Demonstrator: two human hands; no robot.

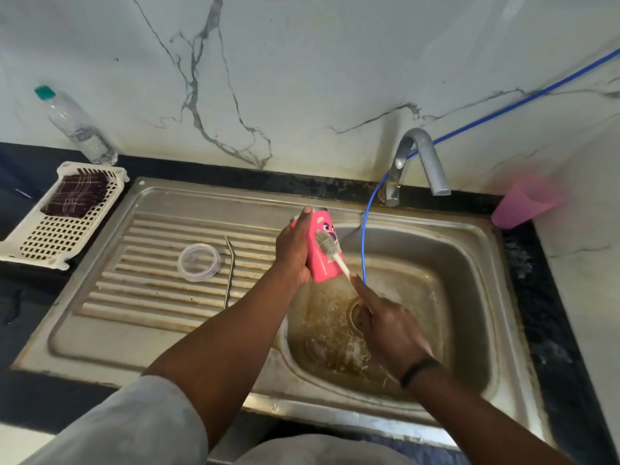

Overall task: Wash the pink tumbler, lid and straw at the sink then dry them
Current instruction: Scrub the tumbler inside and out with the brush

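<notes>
Home kitchen: steel sink (201, 333) with drainboard, tap (419, 156), marble-look wall (stained), dish basket (43, 243) on dark counter.

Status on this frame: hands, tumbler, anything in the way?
Left hand grips tumbler over basin. Right hand scrubs it with brush. Lid, straw wait on drainboard. Nothing blocking.

There are two hands (295, 250) (389, 322), one tumbler (323, 260), one brush (330, 250), one lid (199, 262), one straw (230, 270), one bottle (75, 125), one basket (40, 243), one cloth (77, 195), one cup (523, 204), one tap (419, 162), one sink (469, 263).

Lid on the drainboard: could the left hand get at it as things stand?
Probably not at once: the left hand grips the pink tumbler. The lid lies uncovered just beside it, the straw between them.
</notes>
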